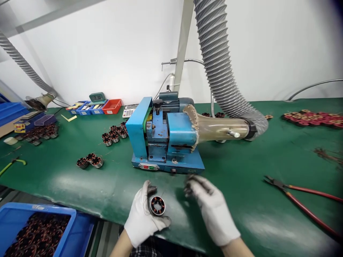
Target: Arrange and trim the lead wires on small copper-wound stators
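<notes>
A white glove with darkened fingertips covers my left hand [146, 214], which holds a round wound stator [158, 206] between thumb and fingers, its open centre facing up. Thin loose wires stick out from the stator. My right hand [207, 203], gloved the same way, hovers to the right of it, in front of the blue machine [182, 132]. Its fingers are curled and blurred, and whatever they may hold cannot be made out. The two hands are apart.
Small stators [97, 162] stand in groups left of the machine. A blue bin [72, 221] full of stators is at the lower left. Red-handled pliers [300, 203] lie at the right, red rings [313, 118] behind them. A grey hose [219, 53] hangs over the machine.
</notes>
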`<state>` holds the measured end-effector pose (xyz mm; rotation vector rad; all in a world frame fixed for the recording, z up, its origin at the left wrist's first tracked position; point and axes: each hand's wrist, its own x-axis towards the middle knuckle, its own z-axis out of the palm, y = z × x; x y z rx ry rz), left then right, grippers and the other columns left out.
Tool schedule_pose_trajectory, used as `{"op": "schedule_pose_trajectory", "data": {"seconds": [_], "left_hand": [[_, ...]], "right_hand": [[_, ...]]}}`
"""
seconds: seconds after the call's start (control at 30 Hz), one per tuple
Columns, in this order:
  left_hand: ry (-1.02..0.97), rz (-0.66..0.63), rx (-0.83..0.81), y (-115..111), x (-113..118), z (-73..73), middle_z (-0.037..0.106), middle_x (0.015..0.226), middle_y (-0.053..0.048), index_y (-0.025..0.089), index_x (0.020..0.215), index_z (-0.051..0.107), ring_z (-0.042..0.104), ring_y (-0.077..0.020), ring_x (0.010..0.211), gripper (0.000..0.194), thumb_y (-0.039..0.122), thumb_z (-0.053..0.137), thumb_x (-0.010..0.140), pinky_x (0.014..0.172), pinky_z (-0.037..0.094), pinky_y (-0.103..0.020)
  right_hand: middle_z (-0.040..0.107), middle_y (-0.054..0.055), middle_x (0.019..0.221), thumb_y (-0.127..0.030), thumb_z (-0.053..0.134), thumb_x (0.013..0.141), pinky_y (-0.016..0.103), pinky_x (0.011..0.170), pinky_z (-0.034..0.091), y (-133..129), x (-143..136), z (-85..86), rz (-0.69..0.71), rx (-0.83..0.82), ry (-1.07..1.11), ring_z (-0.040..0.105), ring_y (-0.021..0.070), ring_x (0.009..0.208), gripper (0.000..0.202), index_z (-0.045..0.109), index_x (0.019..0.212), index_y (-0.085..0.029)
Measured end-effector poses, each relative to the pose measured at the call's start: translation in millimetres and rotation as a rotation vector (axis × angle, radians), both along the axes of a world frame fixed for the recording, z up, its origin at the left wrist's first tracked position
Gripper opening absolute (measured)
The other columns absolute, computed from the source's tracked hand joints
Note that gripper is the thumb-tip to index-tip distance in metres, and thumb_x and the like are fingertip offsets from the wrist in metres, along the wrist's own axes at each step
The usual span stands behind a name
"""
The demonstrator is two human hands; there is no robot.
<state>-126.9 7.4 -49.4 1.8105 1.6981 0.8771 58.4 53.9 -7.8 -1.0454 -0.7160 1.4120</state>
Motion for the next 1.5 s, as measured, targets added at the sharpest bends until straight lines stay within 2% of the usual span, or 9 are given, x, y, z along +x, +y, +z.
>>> {"op": "schedule_pose_trajectory", "data": {"seconds": [0.13, 0.3, 0.5, 0.73, 0.83, 1.0, 1.23, 1.4, 1.5], "left_hand": [[-0.160, -0.130, -0.106, 3.5, -6.3, 1.5, 0.058, 0.109, -0.009, 0.014, 0.136, 0.008, 0.056, -0.0202, 0.101, 0.097, 0.020, 0.064, 0.057, 0.097, 0.041, -0.038], [-0.197, -0.034, -0.186, 3.0, -3.3, 9.2, 0.058, 0.107, -0.008, 0.015, 0.133, 0.020, 0.057, -0.0199, 0.098, 0.089, 0.020, 0.065, 0.056, 0.095, 0.043, -0.038], [-0.079, -0.012, -0.168, 3.4, -1.0, 19.0, 0.060, 0.109, -0.011, 0.013, 0.125, 0.035, 0.055, -0.0241, 0.104, 0.076, 0.021, 0.066, 0.055, 0.097, 0.041, -0.042], [-0.027, -0.024, -0.133, 2.6, -5.3, 12.7, 0.058, 0.114, -0.014, 0.008, 0.126, 0.036, 0.054, -0.0251, 0.107, 0.078, 0.023, 0.065, 0.055, 0.098, 0.042, -0.042], [0.010, -0.018, -0.107, 1.9, -6.6, 9.0, 0.052, 0.122, -0.018, 0.007, 0.123, 0.039, 0.050, -0.0282, 0.113, 0.077, 0.026, 0.067, 0.054, 0.100, 0.039, -0.045], [0.029, -0.015, -0.044, 1.5, -6.0, 9.8, 0.055, 0.114, -0.017, 0.010, 0.115, 0.045, 0.053, -0.0277, 0.107, 0.065, 0.028, 0.066, 0.056, 0.097, 0.041, -0.048], [0.049, -0.049, -0.092, 2.7, -8.1, 12.9, 0.056, 0.105, -0.013, 0.013, 0.107, 0.047, 0.055, -0.0265, 0.101, 0.055, 0.028, 0.068, 0.058, 0.092, 0.044, -0.046], [0.065, -0.026, 0.045, -5.8, -7.2, 40.6, 0.050, 0.117, -0.017, 0.012, 0.132, 0.021, 0.052, -0.0282, 0.107, 0.094, 0.018, 0.069, 0.051, 0.092, 0.045, -0.046], [0.215, -0.045, 0.426, -16.2, 4.2, 70.1, 0.035, 0.132, -0.021, 0.012, 0.138, 0.011, 0.039, -0.0337, 0.121, 0.104, 0.023, 0.070, 0.053, 0.097, 0.039, -0.049]], "right_hand": [[0.064, 0.004, 0.084, -0.013, 0.066, 0.066, 0.030, 0.073, 0.048, -25.9, -28.4, -23.2, 0.476, 0.230, -0.559, 0.060, 0.0195, 0.080, 0.026, 0.068, 0.091, -0.021], [0.059, 0.004, 0.074, -0.018, 0.048, 0.084, 0.026, 0.063, 0.045, -28.4, -33.7, -47.2, 0.330, 0.556, -0.873, 0.057, 0.0157, 0.068, 0.018, 0.063, 0.074, -0.019], [0.060, 0.006, 0.076, -0.014, 0.049, 0.083, 0.033, 0.063, 0.044, -17.9, -4.2, -50.1, 0.314, 0.573, -1.456, 0.056, 0.0216, 0.070, 0.015, 0.062, 0.078, -0.019], [0.061, 0.006, 0.103, -0.016, 0.048, 0.086, 0.028, 0.079, 0.047, -12.0, -6.1, -15.0, 0.377, 0.712, -1.037, 0.058, 0.0169, 0.091, 0.020, 0.058, 0.103, -0.020], [0.062, 0.009, 0.103, -0.010, 0.050, 0.082, 0.035, 0.075, 0.046, -9.8, -22.0, -11.1, 0.557, 0.787, -1.406, 0.057, 0.0228, 0.089, 0.035, 0.052, 0.116, -0.019], [0.061, 0.005, 0.078, -0.009, 0.053, 0.077, 0.033, 0.062, 0.041, -6.1, -26.3, -13.7, 0.614, 0.907, -1.722, 0.054, 0.0220, 0.072, 0.021, 0.060, 0.095, -0.018], [0.062, 0.005, 0.073, 0.002, 0.050, 0.069, 0.032, 0.059, 0.041, 11.0, 37.9, -30.4, 0.512, 0.948, -1.806, 0.053, 0.0207, 0.065, 0.030, 0.062, 0.089, -0.016], [0.062, 0.007, 0.087, -0.007, 0.040, 0.084, 0.029, 0.066, 0.047, 2.4, 60.8, -21.5, 0.075, 0.942, -1.450, 0.057, 0.0178, 0.076, 0.027, 0.054, 0.105, -0.017], [0.062, 0.008, 0.096, -0.008, 0.038, 0.084, 0.029, 0.070, 0.048, -18.9, 32.8, -4.3, 0.246, 1.054, -1.316, 0.058, 0.0176, 0.083, 0.032, 0.049, 0.112, -0.020]]}}
